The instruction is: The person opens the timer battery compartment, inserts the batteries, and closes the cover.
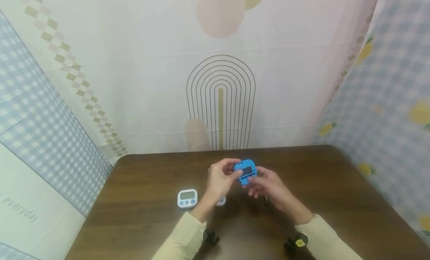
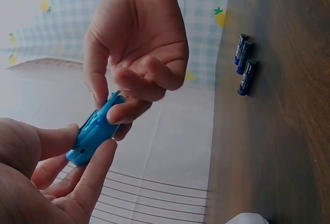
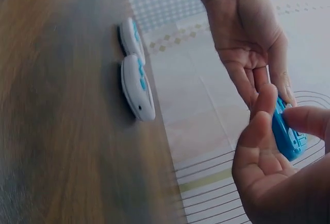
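Both hands hold a blue digital timer (image 1: pixel 249 163) above the table, its back with a dark rectangular panel turned toward the head camera. My left hand (image 1: pixel 218 179) grips its left side, thumb on the back face and fingers behind. On the other side, my right hand (image 1: pixel 270 187) pinches the lower edge, its thumb near a slot in the back. In the left wrist view, a thin piece sticks up from the timer (image 2: pixel 95 136) at the right hand's fingertips. The right wrist view shows the right thumb pressed against the timer's (image 3: pixel 289 140) back.
A white timer (image 1: pixel 187 205) with a grey screen and blue buttons lies left of the hands. A second white timer (image 1: pixel 221 202) is mostly hidden by the left wrist. Three dark blue batteries (image 2: pixel 245 59) lie on the wooden table (image 1: pixel 144 230). Patterned cloths hang around.
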The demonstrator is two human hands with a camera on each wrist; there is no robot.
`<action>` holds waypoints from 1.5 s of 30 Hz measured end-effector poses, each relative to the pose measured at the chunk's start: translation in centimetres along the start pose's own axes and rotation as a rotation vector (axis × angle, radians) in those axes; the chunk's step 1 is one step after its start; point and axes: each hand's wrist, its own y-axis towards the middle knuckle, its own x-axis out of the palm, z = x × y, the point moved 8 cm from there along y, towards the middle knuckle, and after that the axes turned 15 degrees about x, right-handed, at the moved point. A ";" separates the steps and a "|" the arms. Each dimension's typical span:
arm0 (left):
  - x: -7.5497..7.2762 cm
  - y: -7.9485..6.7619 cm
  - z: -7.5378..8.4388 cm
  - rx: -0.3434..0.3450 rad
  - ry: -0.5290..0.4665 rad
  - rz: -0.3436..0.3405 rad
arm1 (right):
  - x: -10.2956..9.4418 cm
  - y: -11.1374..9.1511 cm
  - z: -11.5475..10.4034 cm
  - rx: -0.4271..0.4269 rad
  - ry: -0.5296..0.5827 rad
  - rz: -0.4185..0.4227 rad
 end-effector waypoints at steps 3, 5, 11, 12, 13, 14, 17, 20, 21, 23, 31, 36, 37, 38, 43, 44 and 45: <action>-0.2 0.1 0.3 0.011 0.011 0.004 | -0.3 0.1 0.1 0.036 0.038 0.024; -0.3 0.1 0.4 0.020 0.028 0.007 | -0.4 0.1 0.2 0.053 0.047 0.047; -0.5 0.2 0.4 0.044 0.091 0.015 | -0.8 -0.1 0.4 0.076 0.033 0.105; -0.5 0.2 0.3 0.047 0.094 0.016 | -0.8 -0.1 0.5 0.076 0.031 0.109; -0.5 0.3 0.3 0.049 0.097 0.017 | -0.9 -0.1 0.5 0.078 0.028 0.112; -0.5 0.3 0.2 0.051 0.099 0.017 | -0.9 -0.1 0.6 0.078 0.025 0.112; -0.6 0.3 0.2 0.053 0.102 0.016 | -0.9 0.0 0.6 0.076 0.024 0.104; -0.7 0.3 0.3 0.060 0.101 0.018 | -0.8 0.0 0.7 0.077 0.021 0.090; -0.8 0.3 0.3 0.067 0.100 0.023 | -0.8 0.0 0.7 0.079 0.021 0.086; -1.0 0.4 0.2 0.076 0.101 0.037 | -0.8 -0.1 0.7 0.081 0.021 0.079; -1.4 0.5 0.5 0.071 0.101 0.054 | -0.9 -0.1 0.7 0.087 -0.038 0.091; -1.3 0.6 0.4 0.061 0.099 0.048 | -1.4 -0.1 0.6 0.089 -0.090 0.159; -1.3 0.6 0.4 0.059 0.098 0.047 | -1.4 -0.2 0.6 0.087 -0.098 0.172; -1.3 0.6 0.3 0.058 0.098 0.047 | -1.5 -0.2 0.6 0.085 -0.103 0.181; -1.3 0.4 0.5 0.053 0.090 0.047 | -1.5 -0.2 0.5 0.073 -0.136 0.208; -1.3 0.4 0.5 0.054 0.089 0.048 | -1.5 -0.2 0.5 0.069 -0.142 0.209; -1.3 0.4 0.5 0.056 0.088 0.048 | -1.5 -0.2 0.4 0.063 -0.150 0.208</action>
